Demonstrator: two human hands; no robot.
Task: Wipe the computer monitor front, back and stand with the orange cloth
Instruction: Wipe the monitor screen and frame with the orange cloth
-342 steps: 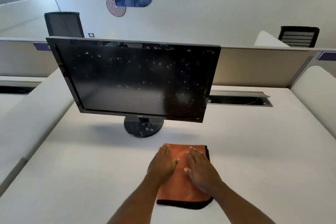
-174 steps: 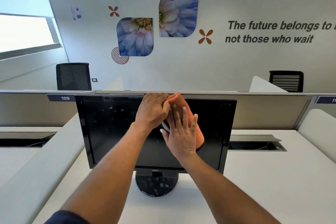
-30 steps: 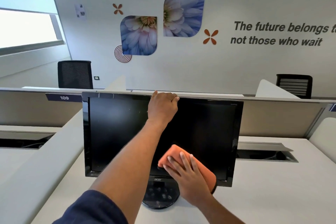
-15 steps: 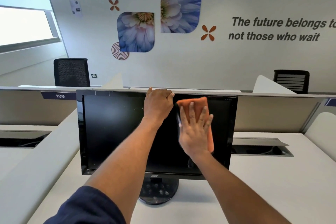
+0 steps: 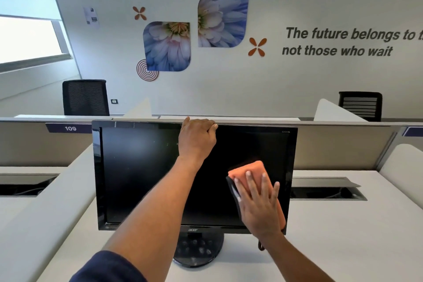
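A black monitor (image 5: 142,174) stands upright on the white desk (image 5: 343,236), its screen dark and facing me. Its round black stand (image 5: 199,252) shows pale spots. My left hand (image 5: 197,138) grips the monitor's top edge near the middle, fingers curled over the back. My right hand (image 5: 258,204) lies flat with fingers spread, pressing the folded orange cloth (image 5: 251,168) against the lower right part of the screen. Most of the cloth is hidden under that hand. The monitor's back is out of sight.
A beige partition (image 5: 338,146) with a label reading 109 runs behind the monitor. Cable slots (image 5: 325,192) open in the desk at right and left. Two black chairs (image 5: 85,97) stand beyond the partition by the decorated wall.
My right hand has slid the cloth from the upper middle of the screen down to its lower right. My left hand stays on the top edge.
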